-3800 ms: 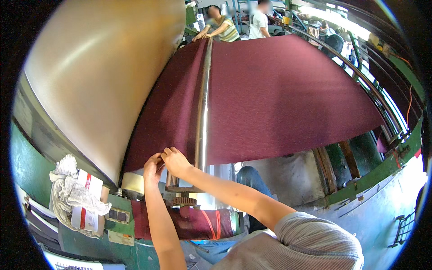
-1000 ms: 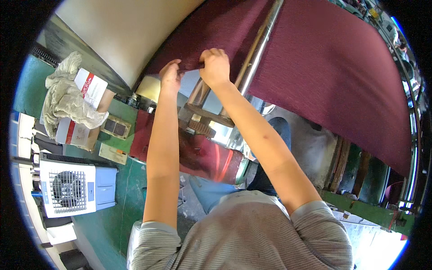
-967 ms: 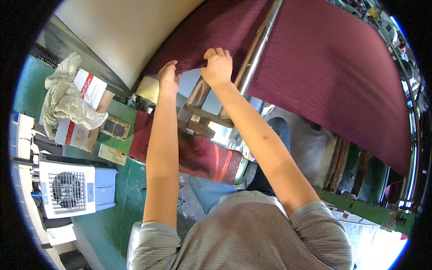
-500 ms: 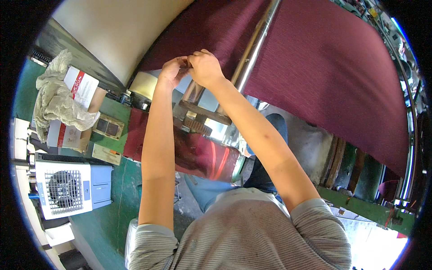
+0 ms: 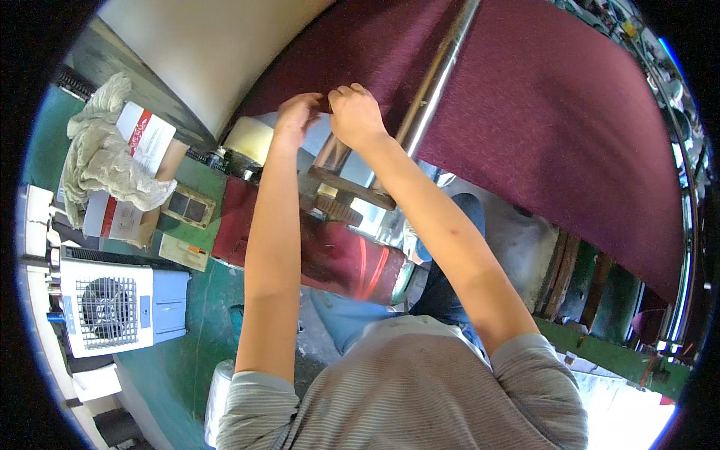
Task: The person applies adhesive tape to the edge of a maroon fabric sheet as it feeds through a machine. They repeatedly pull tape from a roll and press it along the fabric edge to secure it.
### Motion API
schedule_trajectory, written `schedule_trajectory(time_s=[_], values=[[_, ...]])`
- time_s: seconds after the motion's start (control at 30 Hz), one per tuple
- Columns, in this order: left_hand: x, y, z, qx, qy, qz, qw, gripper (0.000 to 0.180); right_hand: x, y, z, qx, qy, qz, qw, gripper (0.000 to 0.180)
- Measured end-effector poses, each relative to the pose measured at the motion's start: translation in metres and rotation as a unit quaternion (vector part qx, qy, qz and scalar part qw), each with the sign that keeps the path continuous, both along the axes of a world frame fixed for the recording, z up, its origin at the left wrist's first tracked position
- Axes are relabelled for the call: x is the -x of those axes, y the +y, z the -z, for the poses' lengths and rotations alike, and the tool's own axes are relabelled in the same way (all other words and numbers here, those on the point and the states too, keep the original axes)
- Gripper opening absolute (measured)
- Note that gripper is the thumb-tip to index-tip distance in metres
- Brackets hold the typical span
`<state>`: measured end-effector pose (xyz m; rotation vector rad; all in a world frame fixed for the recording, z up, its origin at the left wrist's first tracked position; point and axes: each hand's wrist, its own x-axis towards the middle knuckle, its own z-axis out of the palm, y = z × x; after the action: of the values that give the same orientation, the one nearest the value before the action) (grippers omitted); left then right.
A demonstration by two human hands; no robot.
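Both my arms reach forward to the lower left edge of a wide maroon cloth (image 5: 555,127). My right hand (image 5: 355,116) is closed, its fingers curled at the cloth's edge; whatever they pinch is hidden. Just left of it is my left hand (image 5: 297,120), fingers bent toward the right hand and somewhat blurred. A small gap separates the two hands, with maroon cloth behind it. Right of my hands, a shiny metal bar (image 5: 435,82) runs across the cloth. Beneath my wrists lies a short metal roller (image 5: 332,155) beside a brown crossbar (image 5: 351,187).
A maroon roll with red bands (image 5: 360,262) lies between my forearms. At left are a crumpled whitish cloth (image 5: 112,165) over a carton (image 5: 154,142), and a white-and-blue fan unit (image 5: 109,300). A large pale curved panel (image 5: 202,52) rises at upper left. A green beam (image 5: 600,349) crosses lower right.
My hands, which met at the fingers, have come slightly apart. The whole view has shifted a little, so most things sit farther right in the picture.
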<state>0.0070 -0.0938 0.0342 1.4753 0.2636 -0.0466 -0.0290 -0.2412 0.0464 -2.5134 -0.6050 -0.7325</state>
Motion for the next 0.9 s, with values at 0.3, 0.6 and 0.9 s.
schedule_trajectory(time_s=[0.3,0.6,0.9], values=[[0.002,0.008,-0.006,-0.105,0.068,-0.154,0.980,0.011,0.007,-0.004,-0.012,-0.050,-0.020,0.155,0.986,0.019],[0.006,-0.014,-0.010,-0.004,0.034,-0.051,0.998,0.022,-0.003,0.000,0.002,0.011,-0.025,0.005,1.000,0.011],[0.007,0.001,-0.010,-0.082,0.060,-0.106,0.989,0.017,0.006,-0.008,-0.012,-0.088,0.026,0.161,0.983,0.023]])
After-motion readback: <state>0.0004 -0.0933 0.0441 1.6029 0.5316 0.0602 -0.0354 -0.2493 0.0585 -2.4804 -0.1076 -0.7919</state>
